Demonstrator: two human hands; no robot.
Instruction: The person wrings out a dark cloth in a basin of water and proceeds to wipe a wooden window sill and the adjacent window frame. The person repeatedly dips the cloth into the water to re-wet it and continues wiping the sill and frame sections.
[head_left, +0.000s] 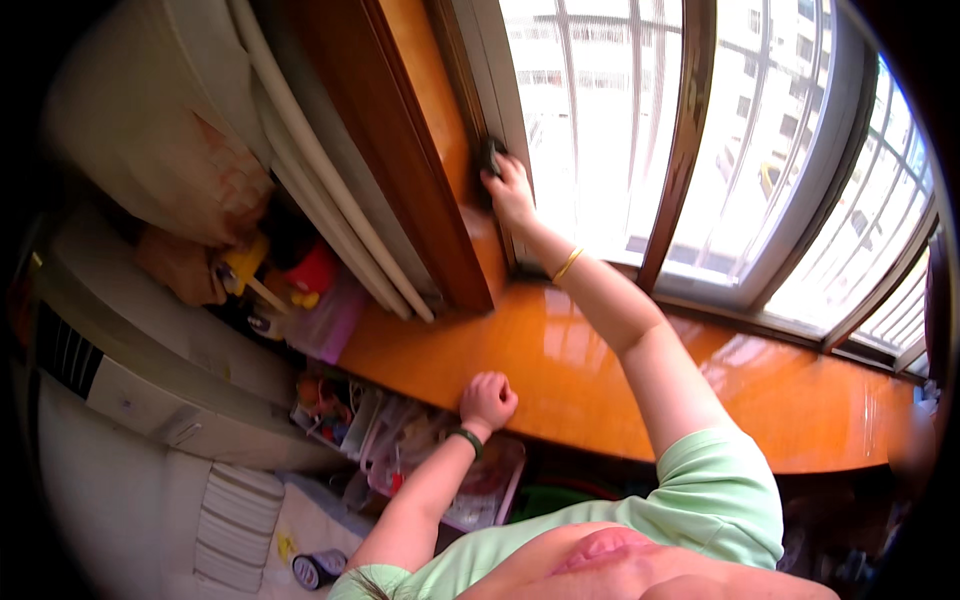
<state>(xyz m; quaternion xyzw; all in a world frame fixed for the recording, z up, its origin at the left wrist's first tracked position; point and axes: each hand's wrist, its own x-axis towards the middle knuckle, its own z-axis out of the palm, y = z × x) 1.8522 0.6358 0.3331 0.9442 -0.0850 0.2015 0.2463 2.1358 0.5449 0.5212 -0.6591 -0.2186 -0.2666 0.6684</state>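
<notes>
My right hand (511, 189) reaches up to the left side of the window and grips a dark cloth (491, 159), pressed against the wooden window frame (459, 135). The cloth's exact kind is hard to tell. A yellow bangle circles that wrist. My left hand (489, 401) is curled closed at the near edge of the glossy wooden sill (570, 375), with nothing visible in it. A dark green bangle is on the left wrist.
Barred sliding windows (600, 135) rise behind the sill. White pipes (330, 180) and a covered bulky object (150, 120) stand left. Below the sill are plastic bins (487, 502) of small items. Toys (311, 270) lie at the sill's left end.
</notes>
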